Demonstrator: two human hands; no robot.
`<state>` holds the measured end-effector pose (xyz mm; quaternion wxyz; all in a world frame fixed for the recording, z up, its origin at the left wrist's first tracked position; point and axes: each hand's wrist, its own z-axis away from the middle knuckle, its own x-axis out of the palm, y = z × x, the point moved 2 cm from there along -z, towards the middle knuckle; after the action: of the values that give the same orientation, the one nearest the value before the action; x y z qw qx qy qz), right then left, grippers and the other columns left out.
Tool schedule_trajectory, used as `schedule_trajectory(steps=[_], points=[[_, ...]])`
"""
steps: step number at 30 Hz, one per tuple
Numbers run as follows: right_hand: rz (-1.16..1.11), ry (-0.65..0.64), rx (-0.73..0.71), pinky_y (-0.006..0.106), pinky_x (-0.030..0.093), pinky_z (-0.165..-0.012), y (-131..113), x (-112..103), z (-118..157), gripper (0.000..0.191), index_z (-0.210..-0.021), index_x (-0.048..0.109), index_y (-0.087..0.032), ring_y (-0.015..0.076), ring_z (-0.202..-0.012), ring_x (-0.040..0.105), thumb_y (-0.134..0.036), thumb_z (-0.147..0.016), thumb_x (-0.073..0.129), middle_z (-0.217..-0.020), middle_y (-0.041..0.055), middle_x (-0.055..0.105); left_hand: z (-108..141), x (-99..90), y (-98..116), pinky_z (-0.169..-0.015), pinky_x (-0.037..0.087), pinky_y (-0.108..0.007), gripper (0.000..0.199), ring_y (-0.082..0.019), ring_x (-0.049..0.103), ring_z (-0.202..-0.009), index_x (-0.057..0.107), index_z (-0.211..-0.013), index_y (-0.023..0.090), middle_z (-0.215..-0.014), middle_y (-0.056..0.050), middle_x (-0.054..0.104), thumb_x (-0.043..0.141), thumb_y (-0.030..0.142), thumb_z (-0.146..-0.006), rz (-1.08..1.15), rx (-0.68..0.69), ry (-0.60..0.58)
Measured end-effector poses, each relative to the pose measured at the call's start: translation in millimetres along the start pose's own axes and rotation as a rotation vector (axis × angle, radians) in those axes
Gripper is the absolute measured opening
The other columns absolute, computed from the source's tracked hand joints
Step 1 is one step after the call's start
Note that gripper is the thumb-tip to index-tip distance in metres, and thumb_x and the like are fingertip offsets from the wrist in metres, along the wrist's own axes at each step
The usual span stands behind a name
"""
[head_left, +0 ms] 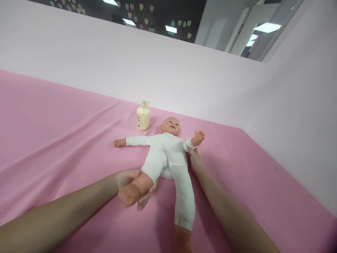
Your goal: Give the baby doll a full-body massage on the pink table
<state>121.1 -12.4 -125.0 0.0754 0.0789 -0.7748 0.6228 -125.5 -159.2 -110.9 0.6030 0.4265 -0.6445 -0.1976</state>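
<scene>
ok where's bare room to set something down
On the wrinkled pink cover: left of the cream plastic pump bottle, and right of the right hand, toward the white wall. Crowded: around the white-clothed doll, with the left hand at its leg.

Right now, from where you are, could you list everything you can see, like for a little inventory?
doll: one, white body, lying face up near the middle
pump bottle: one, pale yellow, standing beside the doll's head
cover: one, pink, under both
walls: two visible, white, behind and at the right
glassy panel: one, dark and grey, along the top
heart shapes: many, pastel, on the panel
light patches: several, white, in the panel
forearms: two, bare, reaching in from below
left hand: one, bare, around the doll's lower leg
right hand: one, bare, at the doll's sleeve
</scene>
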Motion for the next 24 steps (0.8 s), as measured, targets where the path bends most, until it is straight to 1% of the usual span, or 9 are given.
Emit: schedule_trajectory(steps=[3,5,9,12,15,17,19,22,24], points=[[-0.115,0.083,0.061,0.040,0.056,-0.096,2,-3,-3,0.031,-0.106,0.067,-0.024,0.0230,-0.102,0.069,-0.033,-0.078,0.072,-0.106,0.0012,0.074,-1,8.6,-1,-0.059,0.054,-0.040,0.055,-0.030,0.069,-0.064,0.072,-0.100,0.017,-0.072,-0.009,0.070,0.080,0.061,-0.068,-0.114,-0.270,-0.200],[-0.179,0.087,0.102,0.042,0.057,-0.094,2,-4,-6,0.030,-0.103,0.066,-0.022,0.0247,-0.100,0.070,-0.035,-0.077,0.072,-0.106,0.0035,0.074,-3,11.9,1,-0.061,0.055,-0.041,0.049,-0.033,0.072,-0.070,0.073,-0.103,0.017,-0.074,-0.010,0.070,0.083,0.051,-0.069,-0.206,-0.372,-0.257],[-0.210,0.090,0.115,0.043,0.059,-0.090,1,-4,-6,0.032,-0.104,0.065,-0.022,0.0257,-0.099,0.071,-0.038,-0.078,0.071,-0.104,0.0046,0.074,-4,11.0,-1,-0.063,0.056,-0.042,0.051,-0.034,0.072,-0.073,0.072,-0.099,0.020,-0.074,-0.010,0.071,0.084,0.055,-0.064,-0.162,-0.337,-0.273],[-0.088,0.061,0.048,0.040,0.058,-0.091,-2,-1,-1,0.032,-0.109,0.066,-0.026,0.0239,-0.103,0.070,-0.037,-0.080,0.071,-0.111,0.0021,0.074,-2,4.0,-4,-0.070,0.055,-0.044,0.059,-0.032,0.070,-0.069,0.068,-0.087,0.020,-0.060,-0.007,0.065,0.076,0.072,-0.062,-0.044,-0.107,-0.134],[0.187,-0.078,-0.121,0.044,0.053,-0.100,-9,4,6,0.025,-0.108,0.071,-0.027,0.0250,-0.111,0.067,-0.035,-0.084,0.069,-0.112,0.0027,0.074,-1,-9.0,2,-0.075,0.052,-0.042,0.060,-0.026,0.063,-0.061,0.063,-0.079,0.018,-0.049,-0.001,0.052,0.061,0.078,-0.072,-0.008,0.168,0.192],[0.373,-0.208,-0.300,0.047,0.045,-0.111,-15,8,10,0.024,-0.107,0.074,-0.028,0.0259,-0.121,0.062,-0.030,-0.085,0.067,-0.118,0.0033,0.074,0,-18.2,6,-0.072,0.050,-0.038,0.057,-0.023,0.060,-0.060,0.061,-0.078,0.017,-0.051,0.001,0.050,0.056,0.073,-0.078,0.016,0.251,0.366],[0.495,-0.299,-0.451,0.048,0.038,-0.117,-19,10,12,0.029,-0.111,0.075,-0.031,0.0253,-0.129,0.056,-0.025,-0.085,0.064,-0.126,0.0026,0.071,1,-26.7,7,-0.069,0.046,-0.035,0.056,-0.022,0.058,-0.060,0.060,-0.079,0.016,-0.055,0.000,0.050,0.052,0.071,-0.081,0.037,0.283,0.469],[0.536,-0.327,-0.511,0.047,0.037,-0.119,-19,9,11,0.035,-0.118,0.073,-0.033,0.0239,-0.133,0.053,-0.022,-0.086,0.061,-0.131,0.0023,0.068,4,-33.1,3,-0.069,0.046,-0.035,0.058,-0.022,0.059,-0.063,0.061,-0.083,0.015,-0.060,-0.002,0.054,0.048,0.071,-0.084,0.036,0.267,0.485],[0.480,-0.307,-0.466,0.046,0.038,-0.118,-16,9,10,0.034,-0.119,0.072,-0.031,0.0238,-0.132,0.054,-0.026,-0.087,0.062,-0.133,0.0032,0.067,5,-29.3,1,-0.075,0.048,-0.039,0.060,-0.024,0.062,-0.069,0.063,-0.087,0.015,-0.065,-0.003,0.059,0.050,0.073,-0.084,-0.001,0.225,0.405]])
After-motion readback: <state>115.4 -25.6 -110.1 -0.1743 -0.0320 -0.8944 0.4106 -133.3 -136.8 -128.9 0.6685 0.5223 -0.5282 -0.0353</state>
